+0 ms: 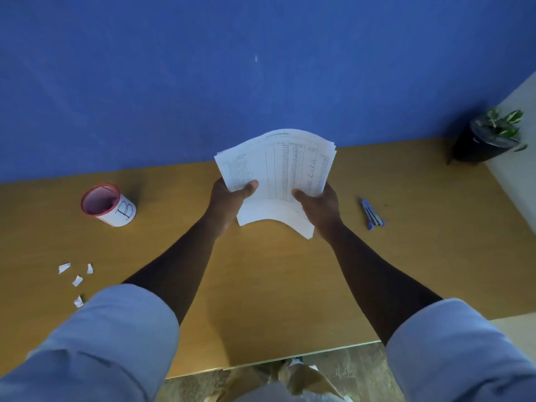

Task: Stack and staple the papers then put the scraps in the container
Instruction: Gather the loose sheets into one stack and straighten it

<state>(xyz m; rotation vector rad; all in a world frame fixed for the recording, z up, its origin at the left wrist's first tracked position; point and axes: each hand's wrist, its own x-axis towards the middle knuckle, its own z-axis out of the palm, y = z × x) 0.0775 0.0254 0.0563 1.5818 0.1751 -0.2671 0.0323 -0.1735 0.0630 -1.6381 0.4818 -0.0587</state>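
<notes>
A stack of printed white papers (278, 166) is held above the middle of the wooden desk (275, 285), its sheets bowed upward. My left hand (229, 198) grips the stack's left side, thumb on top. My right hand (322, 204) grips its right side the same way. A blue stapler (372, 214) lies on the desk to the right of my right hand. A white cup with a red rim and the letter B (108, 205) stands at the left. Several small white paper scraps (76, 280) lie near the desk's front left.
A dark pot with a green plant (490, 137) stands at the desk's far right corner. A blue wall (232, 68) rises behind the desk. The desk's front edge (290, 358) runs just above my legs.
</notes>
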